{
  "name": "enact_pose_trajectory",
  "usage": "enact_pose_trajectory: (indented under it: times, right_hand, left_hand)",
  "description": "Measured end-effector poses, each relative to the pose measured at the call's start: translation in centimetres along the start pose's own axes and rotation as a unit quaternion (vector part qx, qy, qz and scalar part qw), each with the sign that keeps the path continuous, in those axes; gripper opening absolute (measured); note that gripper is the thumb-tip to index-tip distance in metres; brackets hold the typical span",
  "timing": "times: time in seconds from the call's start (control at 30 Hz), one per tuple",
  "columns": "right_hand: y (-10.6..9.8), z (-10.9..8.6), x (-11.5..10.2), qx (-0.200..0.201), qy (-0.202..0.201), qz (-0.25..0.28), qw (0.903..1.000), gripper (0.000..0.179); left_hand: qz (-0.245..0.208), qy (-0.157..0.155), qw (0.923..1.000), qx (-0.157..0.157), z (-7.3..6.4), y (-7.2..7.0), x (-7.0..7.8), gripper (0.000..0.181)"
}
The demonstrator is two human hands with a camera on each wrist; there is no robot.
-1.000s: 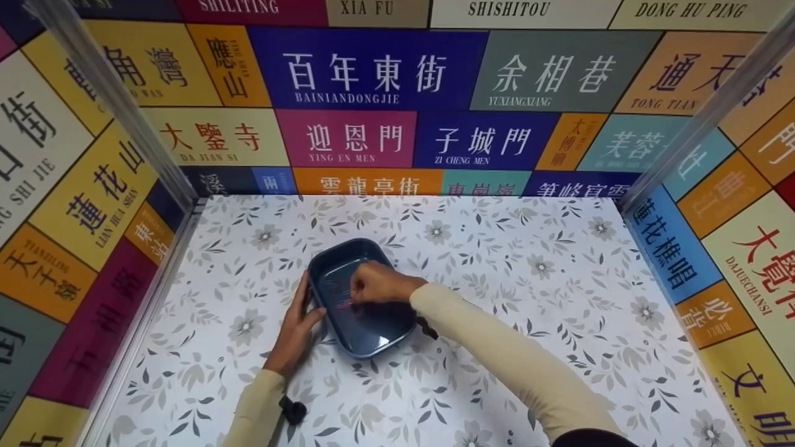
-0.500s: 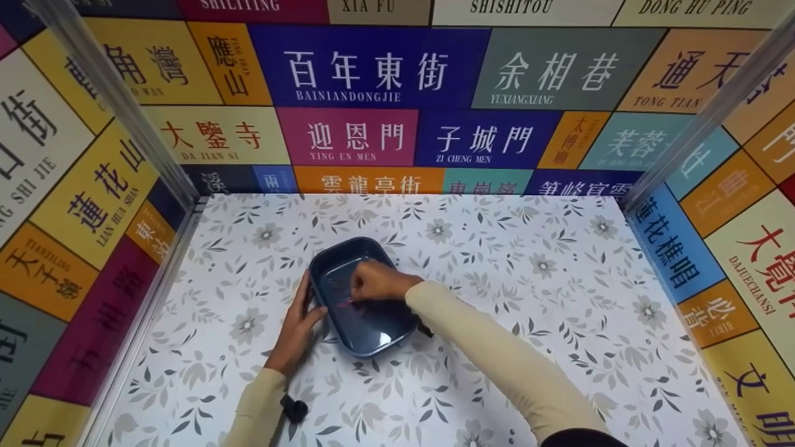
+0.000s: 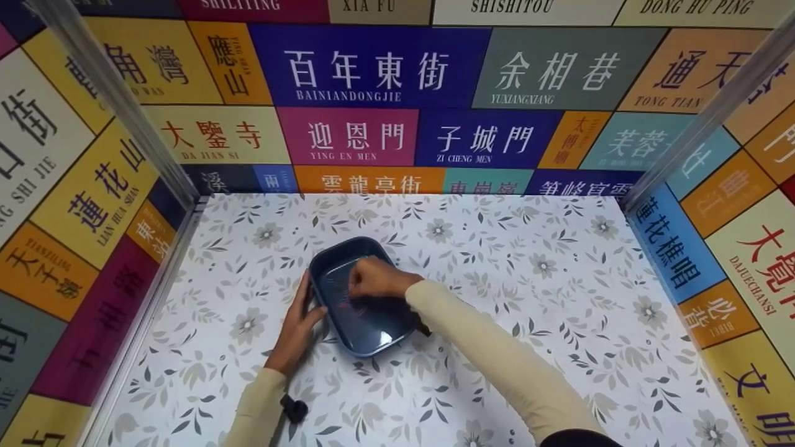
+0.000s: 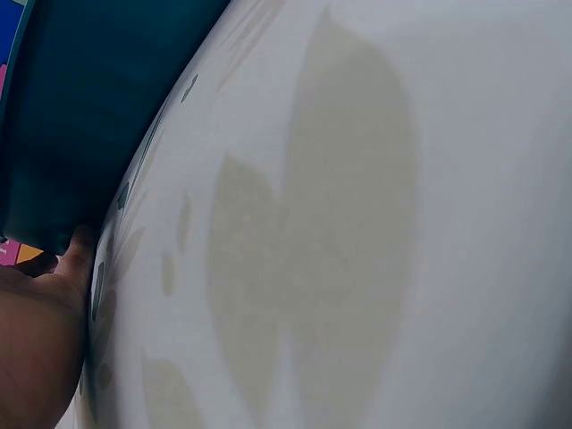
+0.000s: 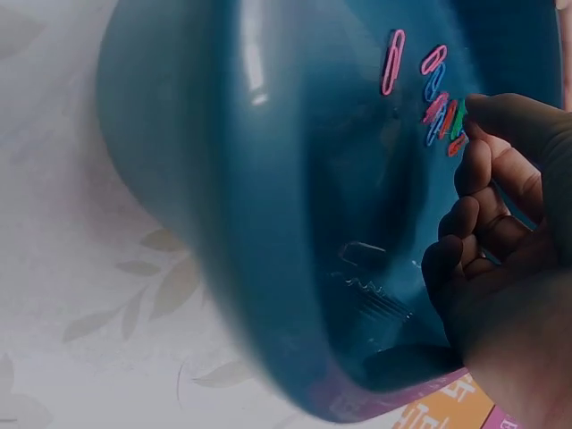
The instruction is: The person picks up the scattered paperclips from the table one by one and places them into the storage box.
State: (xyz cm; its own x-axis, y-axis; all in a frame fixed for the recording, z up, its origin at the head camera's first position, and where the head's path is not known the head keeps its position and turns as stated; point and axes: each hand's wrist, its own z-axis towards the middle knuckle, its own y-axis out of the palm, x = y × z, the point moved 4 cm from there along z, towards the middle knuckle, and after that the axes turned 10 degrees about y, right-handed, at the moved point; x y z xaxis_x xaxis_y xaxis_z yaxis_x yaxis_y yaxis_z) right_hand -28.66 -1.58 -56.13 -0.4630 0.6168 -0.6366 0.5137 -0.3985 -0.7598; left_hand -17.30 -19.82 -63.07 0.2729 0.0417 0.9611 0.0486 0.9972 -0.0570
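Note:
A dark blue rectangular tray with rounded corners (image 3: 371,338) lies on the table. My left hand (image 3: 296,328) rests against its left outer wall, fingers fairly straight and thumb near the rim. Inside the tray my right hand (image 3: 377,280) has curled fingers, and its thumb and forefinger pinch a green paper clip (image 5: 458,117) in the right wrist view. Just beyond the fingertips is a cluster of pink, blue and red clips, partly overlapping. A pink paper clip (image 5: 392,63) lies apart from them. Silvery clips (image 5: 380,290) are near one end.
A white tablecloth with grey flowers and leaves (image 3: 540,248) surrounds the tray. Colourful panels with street-name lettering (image 3: 366,68) stand at the back and both sides. A black wrist device (image 3: 294,410) sits on the left forearm.
My right hand shifts very slightly left within the tray. The left hand and the tray stay where they were.

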Motion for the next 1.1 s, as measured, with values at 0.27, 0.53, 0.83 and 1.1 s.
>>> enact_pose_trajectory:
  times: [0.27,0.53,0.83,1.1]
  right_hand:
    - [-1.1,-0.9,-0.2,-0.004,-0.006,0.049,0.9988,0.008]
    - [-2.5,-2.7,-0.2,0.003,-0.01,0.07,0.9975,0.005]
    - [-4.2,-5.3,0.5,0.029,-0.01,0.077,0.9966,0.007]
    - [-5.5,-8.3,1.9,0.066,-0.024,0.093,0.9931,0.005]
  left_hand:
    - [0.007,-0.011,0.9999,-0.002,0.0,0.1,0.1,0.085]
    - [0.006,-0.011,0.9999,0.002,0.1,0.1,0.1,0.085]
    - [0.015,-0.004,0.9999,0.005,0.4,0.0,0.0,0.085]
    - [0.008,0.001,1.0,0.002,0.1,0.1,0.2,0.084]
